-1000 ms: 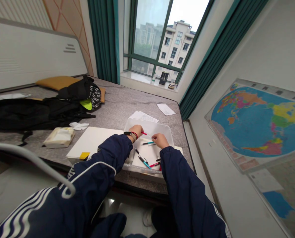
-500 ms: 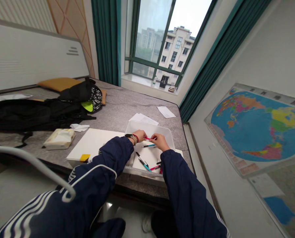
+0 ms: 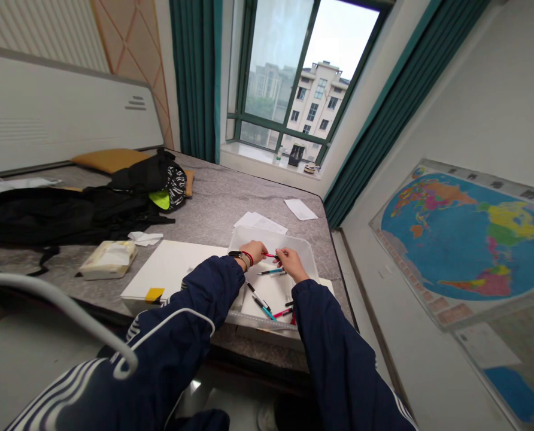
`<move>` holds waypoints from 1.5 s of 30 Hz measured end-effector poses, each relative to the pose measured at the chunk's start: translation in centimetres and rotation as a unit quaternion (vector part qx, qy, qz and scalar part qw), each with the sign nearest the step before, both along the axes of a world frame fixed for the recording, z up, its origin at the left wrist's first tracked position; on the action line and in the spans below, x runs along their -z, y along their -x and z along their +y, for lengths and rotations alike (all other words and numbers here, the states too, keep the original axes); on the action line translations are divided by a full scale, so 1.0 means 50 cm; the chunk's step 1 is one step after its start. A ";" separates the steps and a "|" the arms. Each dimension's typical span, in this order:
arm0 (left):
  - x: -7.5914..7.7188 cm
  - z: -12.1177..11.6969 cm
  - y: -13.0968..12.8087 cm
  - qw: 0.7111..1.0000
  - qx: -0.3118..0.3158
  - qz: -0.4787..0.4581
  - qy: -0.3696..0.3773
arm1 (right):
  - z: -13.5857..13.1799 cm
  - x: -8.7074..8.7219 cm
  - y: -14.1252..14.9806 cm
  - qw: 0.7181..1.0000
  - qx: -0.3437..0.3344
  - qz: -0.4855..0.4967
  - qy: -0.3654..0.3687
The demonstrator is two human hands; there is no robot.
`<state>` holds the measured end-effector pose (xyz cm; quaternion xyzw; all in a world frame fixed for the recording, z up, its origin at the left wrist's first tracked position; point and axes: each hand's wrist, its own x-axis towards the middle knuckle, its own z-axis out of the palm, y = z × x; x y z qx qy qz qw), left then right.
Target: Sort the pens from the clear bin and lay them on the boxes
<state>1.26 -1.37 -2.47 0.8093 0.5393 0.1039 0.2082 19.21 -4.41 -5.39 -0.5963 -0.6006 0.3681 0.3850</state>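
Over a translucent plastic bin (image 3: 309, 251), my left hand (image 3: 253, 250) is closed on one end of a red pen (image 3: 270, 255). My right hand (image 3: 290, 262) pinches the pen's other, darker end. Below them in the bin lies a blue-and-black pen (image 3: 267, 272). Nearer to me are a black-and-white pen (image 3: 254, 291), a light-blue pen (image 3: 263, 308) and another red pen (image 3: 282, 313). More pens close to my right sleeve are partly hidden by it.
A white box (image 3: 177, 263) with a yellow patch stands left of the bin. Beyond it lie a tissue pack (image 3: 109, 260), a crumpled tissue (image 3: 145, 238) and a black backpack (image 3: 64, 212). Paper sheets (image 3: 260, 221) rest behind the bin. A pale cable (image 3: 60, 299) crosses the lower left.
Both hands stay above the bin with the red pen. My right fingers have shifted slightly along it, and its dark end shows more. The whole view has moved a little.
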 end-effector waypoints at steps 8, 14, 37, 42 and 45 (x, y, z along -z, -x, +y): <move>-0.006 0.009 0.007 0.998 0.035 -0.037 -0.037 | -0.007 -0.017 -0.002 0.996 0.037 0.072 0.026; -0.004 0.007 0.005 0.999 0.001 -0.031 -0.032 | -0.001 -0.012 -0.010 0.998 0.054 -0.026 0.024; 0.016 0.025 0.009 0.995 0.024 -0.083 -0.049 | -0.007 -0.027 -0.014 0.997 0.056 -0.029 -0.046; 0.011 0.023 0.008 0.996 0.023 -0.078 -0.037 | -0.007 -0.030 -0.020 0.996 0.070 -0.058 -0.006; 0.009 0.022 0.009 0.996 0.014 -0.081 -0.037 | -0.003 -0.031 -0.016 0.997 0.059 0.017 -0.049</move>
